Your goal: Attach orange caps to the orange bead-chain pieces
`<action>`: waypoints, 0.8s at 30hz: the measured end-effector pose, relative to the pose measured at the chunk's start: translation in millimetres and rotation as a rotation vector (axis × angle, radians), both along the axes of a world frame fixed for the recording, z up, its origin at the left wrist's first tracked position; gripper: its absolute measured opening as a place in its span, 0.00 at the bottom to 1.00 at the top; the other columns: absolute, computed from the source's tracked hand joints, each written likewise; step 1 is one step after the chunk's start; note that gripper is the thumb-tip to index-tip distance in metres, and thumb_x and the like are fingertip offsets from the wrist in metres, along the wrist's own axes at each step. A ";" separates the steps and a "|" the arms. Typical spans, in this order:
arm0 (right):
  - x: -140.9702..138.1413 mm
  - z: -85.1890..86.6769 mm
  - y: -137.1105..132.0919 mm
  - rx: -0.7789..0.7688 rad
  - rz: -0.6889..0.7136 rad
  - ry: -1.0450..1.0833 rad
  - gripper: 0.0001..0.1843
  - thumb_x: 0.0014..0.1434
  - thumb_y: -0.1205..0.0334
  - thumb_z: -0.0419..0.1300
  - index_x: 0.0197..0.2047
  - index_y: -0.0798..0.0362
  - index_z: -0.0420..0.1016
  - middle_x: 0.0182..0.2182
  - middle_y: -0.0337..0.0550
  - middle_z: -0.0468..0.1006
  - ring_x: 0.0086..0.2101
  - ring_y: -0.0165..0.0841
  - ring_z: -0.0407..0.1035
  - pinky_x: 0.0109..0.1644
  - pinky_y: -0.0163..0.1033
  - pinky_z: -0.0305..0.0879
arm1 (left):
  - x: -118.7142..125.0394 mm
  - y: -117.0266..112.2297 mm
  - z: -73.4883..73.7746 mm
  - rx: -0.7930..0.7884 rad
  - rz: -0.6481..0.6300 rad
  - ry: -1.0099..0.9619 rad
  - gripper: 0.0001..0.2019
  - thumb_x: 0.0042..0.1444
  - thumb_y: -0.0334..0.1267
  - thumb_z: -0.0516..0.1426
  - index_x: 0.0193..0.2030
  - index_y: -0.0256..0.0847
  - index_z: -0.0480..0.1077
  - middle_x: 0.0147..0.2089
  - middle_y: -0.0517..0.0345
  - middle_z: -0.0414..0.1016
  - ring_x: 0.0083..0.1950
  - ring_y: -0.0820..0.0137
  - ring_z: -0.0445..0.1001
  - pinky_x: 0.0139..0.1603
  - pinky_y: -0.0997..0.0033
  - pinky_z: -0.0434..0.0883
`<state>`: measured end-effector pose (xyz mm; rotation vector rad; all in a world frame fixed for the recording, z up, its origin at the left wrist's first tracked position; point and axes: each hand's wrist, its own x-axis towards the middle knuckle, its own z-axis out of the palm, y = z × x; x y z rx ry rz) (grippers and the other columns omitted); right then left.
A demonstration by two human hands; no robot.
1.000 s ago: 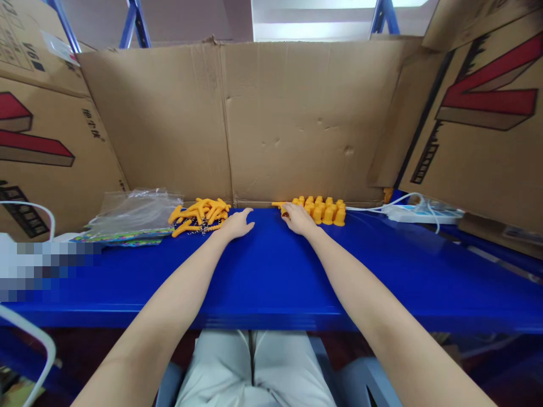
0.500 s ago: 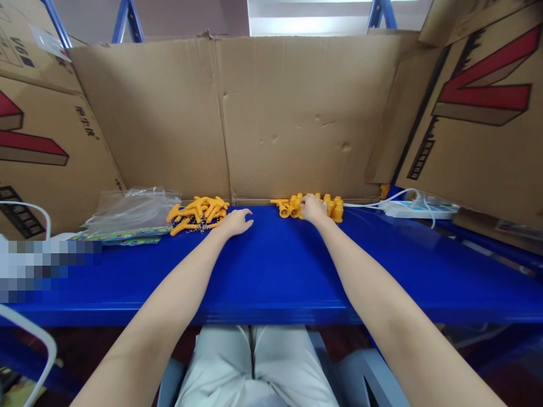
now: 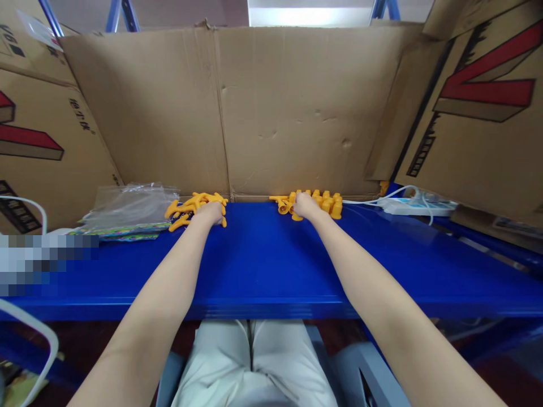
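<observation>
Pieces [image 3: 199, 198] under left hand [image 3: 210, 212], cups [image 3: 326, 203] under right hand [image 3: 306, 204]

I see the left hand [image 3: 211, 213] down among branched orange pieces [image 3: 195, 199] left of the blue table's [image 3: 254, 260] middle, the right hand [image 3: 306, 206] at orange cups [image 3: 326, 204] right of it and, from my remote seat, cardboard [image 3: 275, 113] behind the table

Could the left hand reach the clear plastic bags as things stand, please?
Probably yes: the left hand, at the yellow branched pieces, need only pass over those; nothing covers the clear plastic bags.
</observation>
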<state>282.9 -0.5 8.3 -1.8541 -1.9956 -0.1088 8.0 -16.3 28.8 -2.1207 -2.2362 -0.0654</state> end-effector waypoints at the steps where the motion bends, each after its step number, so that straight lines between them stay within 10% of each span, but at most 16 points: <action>1: -3.0 0.2 0.0 -0.015 0.024 0.028 0.13 0.59 0.70 0.54 0.46 0.61 0.73 0.44 0.60 0.76 0.45 0.43 0.71 0.46 0.43 0.64 | -0.3 1.1 -1.3 -0.018 -0.001 0.011 0.16 0.41 0.28 0.63 0.41 0.37 0.76 0.47 0.40 0.78 0.50 0.51 0.76 0.51 0.57 0.69; 13: -30.0 -21.7 1.6 -0.107 0.223 0.201 0.19 0.48 0.63 0.68 0.44 0.55 0.72 0.39 0.46 0.76 0.42 0.35 0.72 0.48 0.37 0.65 | 0.4 -5.7 -2.2 -0.037 -0.017 0.040 0.20 0.45 0.26 0.58 0.48 0.33 0.72 0.54 0.35 0.73 0.55 0.51 0.73 0.52 0.59 0.69; 24: -29.8 -22.2 -1.1 -0.196 0.272 0.222 0.09 0.52 0.58 0.65 0.32 0.53 0.72 0.29 0.41 0.76 0.33 0.32 0.71 0.37 0.35 0.67 | 9.0 -12.5 6.7 0.377 0.062 -0.163 0.27 0.48 0.32 0.58 0.57 0.34 0.59 0.50 0.33 0.73 0.58 0.47 0.68 0.56 0.52 0.64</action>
